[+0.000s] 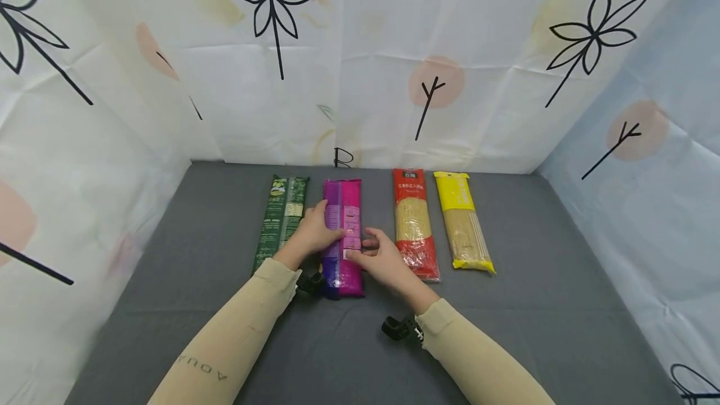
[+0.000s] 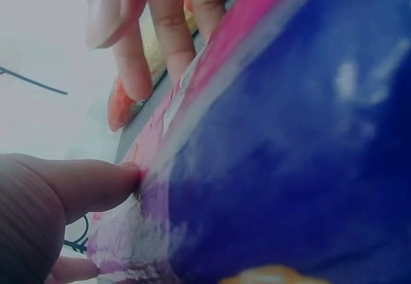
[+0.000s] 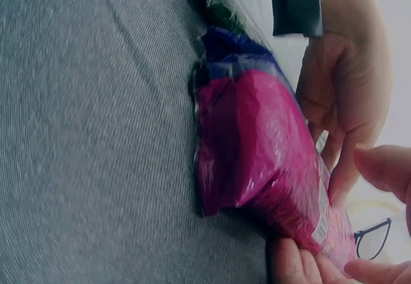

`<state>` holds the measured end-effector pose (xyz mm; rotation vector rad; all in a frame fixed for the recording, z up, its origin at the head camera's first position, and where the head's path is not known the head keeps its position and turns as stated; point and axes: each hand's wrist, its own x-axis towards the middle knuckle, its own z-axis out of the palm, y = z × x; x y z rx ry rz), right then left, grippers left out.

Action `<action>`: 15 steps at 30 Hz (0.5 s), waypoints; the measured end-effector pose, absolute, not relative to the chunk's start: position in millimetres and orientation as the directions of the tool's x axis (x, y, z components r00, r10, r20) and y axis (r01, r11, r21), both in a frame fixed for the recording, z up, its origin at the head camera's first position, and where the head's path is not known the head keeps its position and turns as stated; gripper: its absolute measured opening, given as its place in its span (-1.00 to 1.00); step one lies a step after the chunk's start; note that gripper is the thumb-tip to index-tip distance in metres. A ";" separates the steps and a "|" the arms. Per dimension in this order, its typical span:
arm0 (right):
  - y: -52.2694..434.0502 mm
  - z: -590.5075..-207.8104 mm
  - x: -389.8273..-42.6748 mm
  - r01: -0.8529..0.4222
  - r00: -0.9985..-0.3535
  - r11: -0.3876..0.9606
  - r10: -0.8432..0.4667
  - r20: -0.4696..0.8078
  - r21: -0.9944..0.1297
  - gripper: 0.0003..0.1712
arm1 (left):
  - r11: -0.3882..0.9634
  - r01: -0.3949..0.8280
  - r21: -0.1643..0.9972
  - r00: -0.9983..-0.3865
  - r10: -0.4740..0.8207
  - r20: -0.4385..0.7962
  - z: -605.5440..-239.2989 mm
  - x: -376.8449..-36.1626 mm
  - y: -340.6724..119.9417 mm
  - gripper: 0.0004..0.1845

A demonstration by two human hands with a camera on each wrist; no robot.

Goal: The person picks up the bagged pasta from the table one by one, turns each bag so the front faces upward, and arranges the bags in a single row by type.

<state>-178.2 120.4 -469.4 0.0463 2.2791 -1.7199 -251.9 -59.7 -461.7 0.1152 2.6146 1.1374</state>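
Four long packets lie side by side on the grey cloth (image 1: 506, 305) I work over: green (image 1: 281, 220), pink (image 1: 344, 205), red (image 1: 415, 230) and yellow (image 1: 462, 220). My left hand (image 1: 312, 233) curls over the pink packet's left edge, thumb pressing its top. My right hand (image 1: 382, 258) pinches its right edge near the label, fingers bent. The packet rests on the cloth between green and red.
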 end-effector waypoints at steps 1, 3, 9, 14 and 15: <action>120.0 -468.8 -177.7 0.205 -0.956 0.281 -0.147 -0.253 -0.937 -0.06 | 0.692 -0.040 0.721 -0.955 0.185 -0.230 -461.4 -252.5 -59.4 0.02; 119.5 -467.5 -177.1 0.224 -0.951 0.266 -0.151 -0.270 -0.938 -0.07 | 0.700 -0.041 0.713 -0.955 0.182 -0.233 -461.2 -253.8 -58.8 0.01; 117.4 -466.6 -177.9 0.254 -0.943 0.250 -0.150 -0.297 -0.934 -0.10 | 0.698 -0.044 0.715 -0.953 0.185 -0.239 -462.5 -254.6 -57.9 -0.02; 116.6 -469.2 -180.3 0.265 -0.943 0.252 -0.134 -0.305 -0.931 -0.14 | 0.704 -0.040 0.709 -0.956 0.180 -0.232 -462.4 -252.5 -57.5 -0.05; 116.5 -469.3 -180.7 0.265 -0.943 0.253 -0.131 -0.305 -0.930 -0.16 | 0.705 -0.040 0.708 -0.956 0.178 -0.231 -462.1 -252.0 -57.4 -0.05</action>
